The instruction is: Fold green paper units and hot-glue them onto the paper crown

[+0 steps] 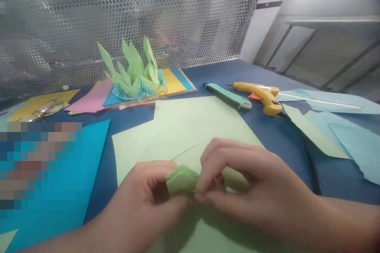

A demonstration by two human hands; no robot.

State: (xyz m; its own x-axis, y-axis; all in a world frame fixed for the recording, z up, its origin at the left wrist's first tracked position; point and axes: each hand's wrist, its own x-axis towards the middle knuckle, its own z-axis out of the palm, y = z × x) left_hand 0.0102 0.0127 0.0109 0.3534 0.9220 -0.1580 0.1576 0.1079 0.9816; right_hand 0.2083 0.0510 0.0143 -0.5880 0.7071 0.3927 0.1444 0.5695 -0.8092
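A small folded piece of green paper (181, 181) is held between both hands, above a large pale green sheet (192, 122). My left hand (151, 193) grips its left side, thumb below and fingers behind. At its right end my right hand (240, 178) pinches the paper between thumb and fingertips. The fingertips of both hands are close together, and part of the folded paper is hidden behind them. A thin dark line or slit (184, 152) shows on the sheet just beyond the hands.
Behind stands a green paper plant (135, 71) on stacked coloured paper (172, 83), before a perforated metal panel (178, 19). A teal utility knife (227, 97) and yellow glue gun (261, 94) lie right, near light blue paper (356, 138). Blue card (92, 166) and glasses (44, 108) are left.
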